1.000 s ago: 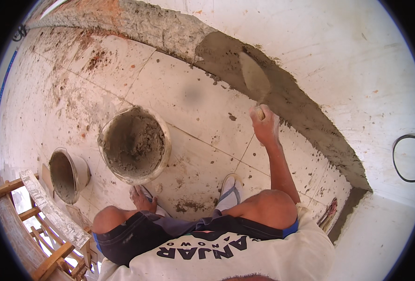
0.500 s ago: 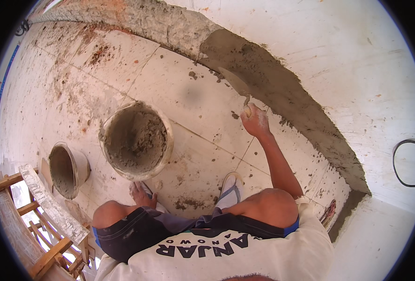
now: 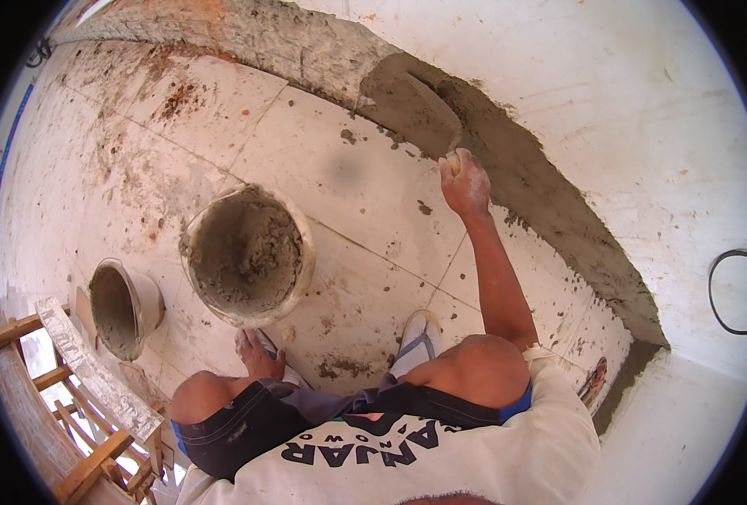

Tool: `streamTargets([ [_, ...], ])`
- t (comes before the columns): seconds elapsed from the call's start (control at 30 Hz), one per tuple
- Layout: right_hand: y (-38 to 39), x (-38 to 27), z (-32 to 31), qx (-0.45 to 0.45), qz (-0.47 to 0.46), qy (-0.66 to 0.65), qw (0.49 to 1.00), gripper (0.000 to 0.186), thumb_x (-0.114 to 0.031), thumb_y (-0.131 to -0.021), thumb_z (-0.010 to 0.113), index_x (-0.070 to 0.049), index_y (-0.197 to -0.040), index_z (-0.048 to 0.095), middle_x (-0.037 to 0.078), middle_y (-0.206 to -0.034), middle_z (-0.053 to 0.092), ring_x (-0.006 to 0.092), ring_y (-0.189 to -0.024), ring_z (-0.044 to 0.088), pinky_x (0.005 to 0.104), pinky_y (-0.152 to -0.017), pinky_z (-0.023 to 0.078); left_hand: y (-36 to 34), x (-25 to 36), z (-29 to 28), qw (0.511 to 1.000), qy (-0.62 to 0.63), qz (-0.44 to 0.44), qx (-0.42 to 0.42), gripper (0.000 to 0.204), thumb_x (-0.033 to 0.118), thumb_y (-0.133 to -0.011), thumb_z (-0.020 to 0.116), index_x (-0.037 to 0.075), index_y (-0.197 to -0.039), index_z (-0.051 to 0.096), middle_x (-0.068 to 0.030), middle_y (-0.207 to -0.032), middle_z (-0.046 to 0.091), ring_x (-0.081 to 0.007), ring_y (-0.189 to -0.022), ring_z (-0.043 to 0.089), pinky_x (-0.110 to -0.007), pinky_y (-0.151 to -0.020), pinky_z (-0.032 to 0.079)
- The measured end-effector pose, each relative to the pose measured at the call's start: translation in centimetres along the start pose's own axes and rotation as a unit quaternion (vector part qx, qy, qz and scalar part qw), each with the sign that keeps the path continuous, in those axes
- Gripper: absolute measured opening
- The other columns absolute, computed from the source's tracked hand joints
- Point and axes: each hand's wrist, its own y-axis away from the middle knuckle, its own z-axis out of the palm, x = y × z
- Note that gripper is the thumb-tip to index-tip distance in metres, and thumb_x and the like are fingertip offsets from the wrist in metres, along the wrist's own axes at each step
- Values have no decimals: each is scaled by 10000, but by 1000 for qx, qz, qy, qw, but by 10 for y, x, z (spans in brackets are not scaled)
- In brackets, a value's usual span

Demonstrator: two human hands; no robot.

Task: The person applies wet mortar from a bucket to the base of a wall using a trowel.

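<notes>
My right hand [image 3: 464,181] is closed round the handle of a trowel [image 3: 442,111]. The trowel's blade lies against the wet grey mortar band [image 3: 525,172] at the foot of the white wall, and its outline partly blends into the mortar. Down by my left foot, my left hand [image 3: 258,353] hangs with its fingers extended, holding nothing that I can see. Just beyond it stands a large bucket [image 3: 308,261] with grey mortar [image 3: 251,252] inside, much of it clinging to the sides.
A smaller bucket [image 3: 148,301] with grey residue sits to the left. Behind it is a wooden frame [image 3: 96,463] with a splattered board [image 3: 96,370]. Mortar crumbs dot the pale tiled floor [image 3: 373,210]. A dark cable [image 3: 712,295] loops at the far right.
My right hand has moved up and slightly right, carrying the trowel from the floor edge onto the wet mortar band. My left hand has barely moved.
</notes>
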Motion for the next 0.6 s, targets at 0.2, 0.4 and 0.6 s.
streamTargets([
  [0.2, 9, 14, -27, 60, -3, -10, 998, 389, -309, -899, 690, -12, -1141, 625, 232, -1063, 674, 428, -967, 658, 498, -823, 536, -1, -6, 5, 1000, 7, -5, 6, 1069, 263, -705, 826, -43, -1524, 212, -318, -1561, 220, -492, -1459, 175, -552, -1206, 138],
  [0.4, 16, 22, -47, 94, 1, 23, 995, 386, -308, -892, 702, -11, -1130, 635, 218, -1065, 676, 414, -961, 662, 491, -811, 541, -2, -6, 6, 1000, 14, -14, 7, 1070, 265, -690, 833, -35, -1524, 233, -307, -1565, 226, -499, -1456, 179, -562, -1201, 144],
  [0.6, 32, 18, -65, 134, 20, 69, 988, 345, -277, -879, 717, -30, -1103, 627, 191, -1028, 659, 402, -910, 658, 479, -767, 546, 0, -11, 11, 1000, 17, 15, 21, 1083, 257, -696, 823, -27, -1536, 201, -318, -1562, 220, -492, -1455, 185, -563, -1202, 138],
])
